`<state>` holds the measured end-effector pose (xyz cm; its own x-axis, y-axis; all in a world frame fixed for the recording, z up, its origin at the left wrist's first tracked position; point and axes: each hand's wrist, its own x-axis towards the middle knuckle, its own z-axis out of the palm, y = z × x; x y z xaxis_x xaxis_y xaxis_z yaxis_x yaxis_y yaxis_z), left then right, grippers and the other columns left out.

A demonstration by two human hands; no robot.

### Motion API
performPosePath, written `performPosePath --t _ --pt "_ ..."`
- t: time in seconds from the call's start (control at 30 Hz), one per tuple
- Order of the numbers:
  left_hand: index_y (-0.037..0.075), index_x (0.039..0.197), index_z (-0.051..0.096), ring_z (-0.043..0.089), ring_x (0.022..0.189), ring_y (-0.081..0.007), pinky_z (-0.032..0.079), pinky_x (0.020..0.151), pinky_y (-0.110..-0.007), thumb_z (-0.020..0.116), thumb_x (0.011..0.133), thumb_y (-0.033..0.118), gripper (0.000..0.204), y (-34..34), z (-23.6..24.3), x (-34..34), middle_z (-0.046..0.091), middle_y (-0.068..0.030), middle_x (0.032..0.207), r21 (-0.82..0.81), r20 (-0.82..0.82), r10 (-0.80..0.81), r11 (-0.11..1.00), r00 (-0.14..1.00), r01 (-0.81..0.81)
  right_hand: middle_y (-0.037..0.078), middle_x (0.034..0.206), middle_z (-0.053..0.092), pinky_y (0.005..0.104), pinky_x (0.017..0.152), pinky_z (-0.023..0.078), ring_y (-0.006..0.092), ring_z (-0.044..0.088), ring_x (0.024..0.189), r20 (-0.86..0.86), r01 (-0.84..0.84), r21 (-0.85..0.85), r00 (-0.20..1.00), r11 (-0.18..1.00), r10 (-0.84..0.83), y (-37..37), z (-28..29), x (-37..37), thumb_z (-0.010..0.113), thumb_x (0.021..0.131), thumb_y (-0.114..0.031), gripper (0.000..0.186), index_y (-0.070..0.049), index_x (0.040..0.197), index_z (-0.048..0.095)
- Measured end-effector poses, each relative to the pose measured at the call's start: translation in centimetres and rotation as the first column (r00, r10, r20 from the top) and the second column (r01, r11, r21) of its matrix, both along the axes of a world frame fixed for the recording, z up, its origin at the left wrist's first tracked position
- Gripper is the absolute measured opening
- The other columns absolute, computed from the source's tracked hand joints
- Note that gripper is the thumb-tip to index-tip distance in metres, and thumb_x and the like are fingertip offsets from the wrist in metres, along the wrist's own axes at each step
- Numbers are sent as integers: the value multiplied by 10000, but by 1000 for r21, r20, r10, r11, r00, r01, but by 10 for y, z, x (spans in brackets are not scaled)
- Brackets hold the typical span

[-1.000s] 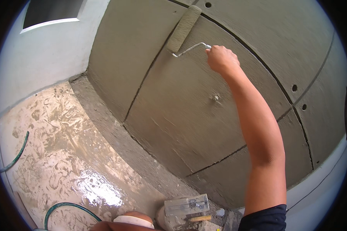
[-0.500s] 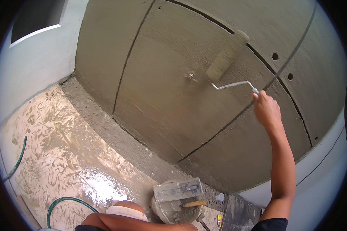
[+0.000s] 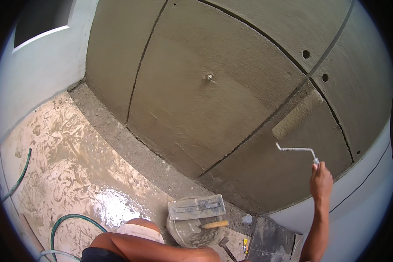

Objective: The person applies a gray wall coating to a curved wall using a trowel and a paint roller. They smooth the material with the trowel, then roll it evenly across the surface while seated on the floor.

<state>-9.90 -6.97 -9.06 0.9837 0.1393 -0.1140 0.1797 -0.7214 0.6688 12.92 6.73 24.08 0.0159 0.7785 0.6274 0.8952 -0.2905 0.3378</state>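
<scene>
My right hand is closed around the handle of a paint roller. The roller's cement-coloured sleeve lies against the wet grey plaster wall, in the lower right panel, just right of a dark groove. A bent wire frame joins sleeve and handle. My left forearm crosses low in front of me, and my left hand is at the bottom edge beside a bucket; its fingers are hidden. Across the bucket's rim rests a flat metal trowel, and a wooden-handled tool lies over the bucket.
Dark grooves split the wall into panels; a small pipe fitting sticks out, and two round holes sit upper right. A green hose curves over the muddy, wet floor. A hammer-like tool and dark tiles lie near the bucket.
My right hand has moved the roller down and to the right, from the middle panel across the groove onto the lower right panel. My left hand stays low by the bucket.
</scene>
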Motion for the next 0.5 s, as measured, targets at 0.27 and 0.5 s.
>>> performPosePath --t 0.27,0.5 --pt "117 840 791 709 804 -344 544 684 -469 673 759 225 179 3 35 -26 742 -148 849 66 -38 -75 995 996 78 193 866 678 548 614 505 449 659 743 -65 -137 -26 989 990 135 34 -73 -26 545 1020 -322 275 -56 954 527" --pt "82 806 785 717 755 -333 535 625 -475 642 800 215 196 2 80 -69 729 -168 791 -190 -197 167 960 966 -205 184 871 679 544 626 523 438 671 736 -22 -66 -102 998 993 64 64 -99 -39 524 1026 -343 295 -56 956 518"
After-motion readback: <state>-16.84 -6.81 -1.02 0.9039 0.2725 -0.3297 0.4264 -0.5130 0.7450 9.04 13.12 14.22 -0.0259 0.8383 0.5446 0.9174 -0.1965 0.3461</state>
